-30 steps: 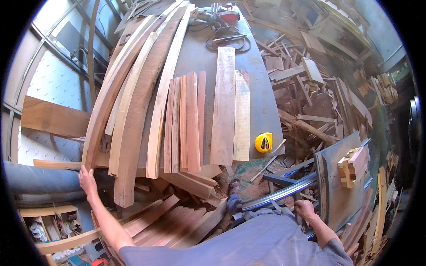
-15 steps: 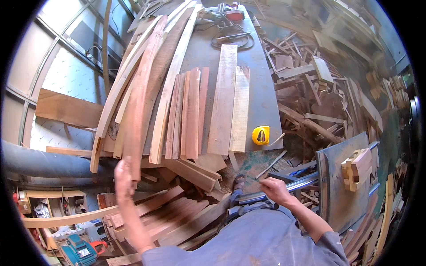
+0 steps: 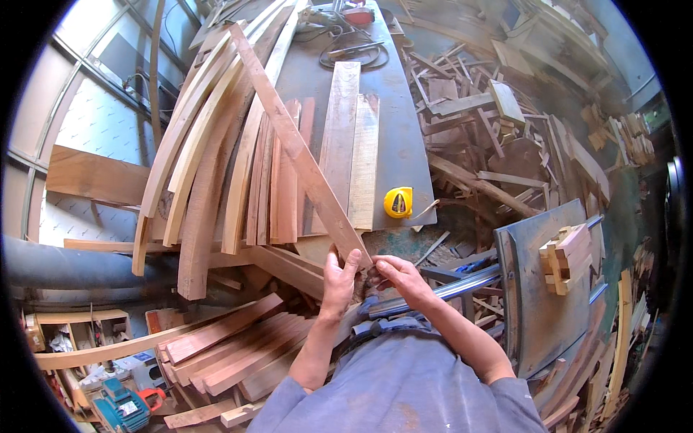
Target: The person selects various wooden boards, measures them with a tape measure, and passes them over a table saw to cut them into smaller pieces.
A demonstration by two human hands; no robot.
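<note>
Nearest us, a grey-blue shirt (image 3: pixel 404 368) fills the bottom edge, which cuts it off. Just beyond it, our left hand (image 3: pixel 339 285) is closed around the near end of a long reddish board (image 3: pixel 299 148), thumb along its edge; the other fingers are partly hidden, so we cannot see their full hold. Our right hand (image 3: pixel 404 280) is half curled at the same end, and we cannot tell whether its fingertips pinch the wood or only meet it. The board slants away to the upper left, over shorter strips (image 3: pixel 285 209) on the table (image 3: pixel 401 130), covering parts of them. Right of it we see a yellow tape measure (image 3: pixel 398 202) near the table's edge. Farther off, a dark cable (image 3: pixel 361 58) lies in loops, and beyond it a red tool (image 3: pixel 359 16) is too small to make out.
</note>
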